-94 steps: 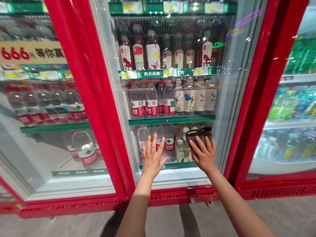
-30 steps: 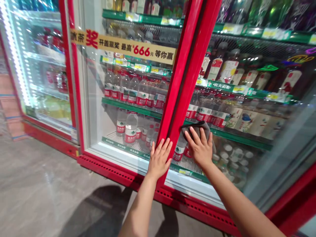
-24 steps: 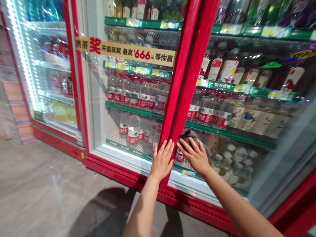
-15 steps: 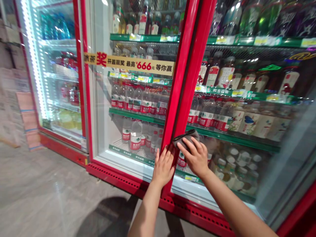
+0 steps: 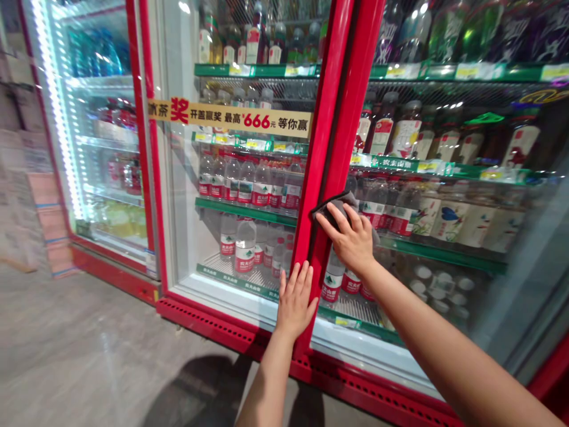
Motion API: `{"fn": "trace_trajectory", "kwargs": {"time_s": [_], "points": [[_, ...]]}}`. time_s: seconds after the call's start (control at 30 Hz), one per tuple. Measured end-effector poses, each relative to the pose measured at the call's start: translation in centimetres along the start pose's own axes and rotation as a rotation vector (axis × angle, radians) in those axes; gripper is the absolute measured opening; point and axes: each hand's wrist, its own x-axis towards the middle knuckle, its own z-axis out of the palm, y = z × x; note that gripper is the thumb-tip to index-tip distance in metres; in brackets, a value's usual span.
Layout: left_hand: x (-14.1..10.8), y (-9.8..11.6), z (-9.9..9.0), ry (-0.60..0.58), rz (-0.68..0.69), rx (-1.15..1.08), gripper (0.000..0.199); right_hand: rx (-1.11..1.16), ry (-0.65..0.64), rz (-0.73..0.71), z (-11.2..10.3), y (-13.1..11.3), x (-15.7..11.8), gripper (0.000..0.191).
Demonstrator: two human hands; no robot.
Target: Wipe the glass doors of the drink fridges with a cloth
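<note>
My right hand (image 5: 351, 237) presses a dark grey cloth (image 5: 336, 204) against the red frame and glass of the right cooler door (image 5: 351, 136), its fingers spread over the cloth. Lower and to the left, my left hand (image 5: 295, 301) lies flat with fingers extended on the red edge of the left cooler door (image 5: 311, 172); nothing is in it. Behind the glass, water bottles with red labels (image 5: 245, 246) stand on green-edged shelves. A yellow strip with printed characters (image 5: 231, 117) crosses the left door.
Another lit cooler (image 5: 104, 139) with drinks stands at the left. Beside it are stacked pinkish boxes (image 5: 48, 219). A perforated red base (image 5: 208, 325) runs under the doors, above a grey floor (image 5: 89, 350) with dark shadows.
My right hand and the cloth have moved up along the right door's frame. My left hand has stayed at nearly the same place on the red edge.
</note>
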Motion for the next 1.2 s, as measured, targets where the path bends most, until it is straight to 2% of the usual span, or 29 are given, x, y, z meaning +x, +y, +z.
{"fn": "trace_trajectory", "kwargs": {"time_s": [0.27, 0.33, 0.4, 0.5, 0.6, 0.67, 0.7, 0.8, 0.9, 0.97, 1.03, 1.07, 1.2], "points": [[-2.6, -0.1, 0.9, -0.059, -0.160, 0.032, 0.111, 0.118, -0.186, -0.204, 0.9, -5.9, -14.5, 0.061], [-3.1, -0.1, 1.1, -0.076, -0.195, 0.034, 0.115, 0.153, -0.228, -0.246, 0.9, -6.8, -17.2, 0.059], [-3.6, -0.2, 1.3, -0.100, -0.187, 0.031, 0.116, 0.190, -0.261, -0.310, 0.7, -7.0, -18.7, 0.057], [-4.0, -0.3, 1.3, -0.127, -0.146, 0.030, 0.117, 0.204, -0.265, -0.370, 0.2, -5.5, -18.1, 0.054], [-3.8, -0.3, 1.3, -0.115, -0.153, 0.030, 0.123, 0.124, -0.225, -0.173, -0.3, -3.6, -15.4, 0.058], [-3.5, -0.1, 1.3, -0.104, -0.154, 0.018, 0.124, 0.080, -0.203, -0.032, -0.2, -3.2, -14.1, 0.058], [-3.3, 0.0, 1.4, -0.104, -0.151, 0.011, 0.123, 0.077, -0.204, -0.010, -0.1, -3.3, -14.1, 0.056], [-3.2, 0.4, 1.6, -0.109, -0.160, 0.001, 0.119, 0.123, -0.255, -0.098, 0.3, -4.8, -16.5, 0.050], [-3.3, 0.6, 1.6, -0.114, -0.155, 0.000, 0.115, 0.217, -0.310, -0.309, 0.4, -6.0, -20.4, 0.044], [-3.3, 0.5, 1.5, -0.117, -0.139, -0.001, 0.112, 0.270, -0.327, -0.440, 0.3, -5.8, -21.4, 0.041], [-3.3, 0.3, 1.4, -0.117, -0.122, 0.001, 0.109, 0.282, -0.334, -0.483, -0.1, -4.7, -20.2, 0.041], [-3.2, 0.2, 1.4, -0.114, -0.115, 0.002, 0.107, 0.266, -0.333, -0.454, -0.3, -4.0, -18.9, 0.043], [-2.9, 0.2, 1.4, -0.084, -0.101, 0.009, 0.099, 0.127, -0.284, -0.142, -0.7, -1.9, -13.0, 0.058]]}}
